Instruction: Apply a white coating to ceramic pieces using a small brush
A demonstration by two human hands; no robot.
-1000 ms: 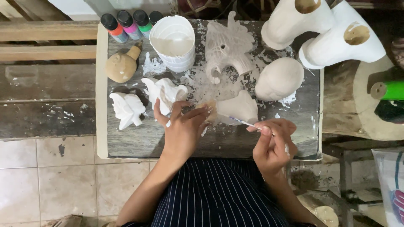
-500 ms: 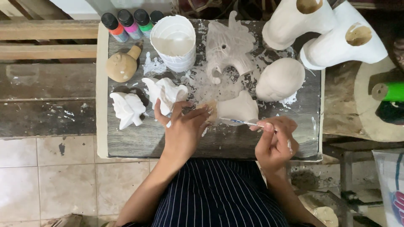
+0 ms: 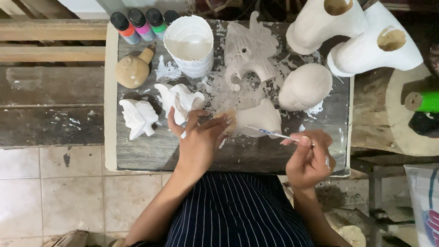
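Left hand [image 3: 199, 139] fingers gripping pale clay figure [image 3: 256, 120], right hand [image 3: 308, 158] pinching thin brush [image 3: 274, 133] — tip on figure, worktable [image 3: 151, 155]

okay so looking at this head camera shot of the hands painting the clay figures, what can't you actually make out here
Head view, one camera only:
- Brush tip: too thin to tell whether it touches the half-painted figure.
- Left hand covers that figure's near end.
- Paint bottles: cut off by the top edge.
- White cup: fill level unclear.
- Right hand hides the brush handle's end.
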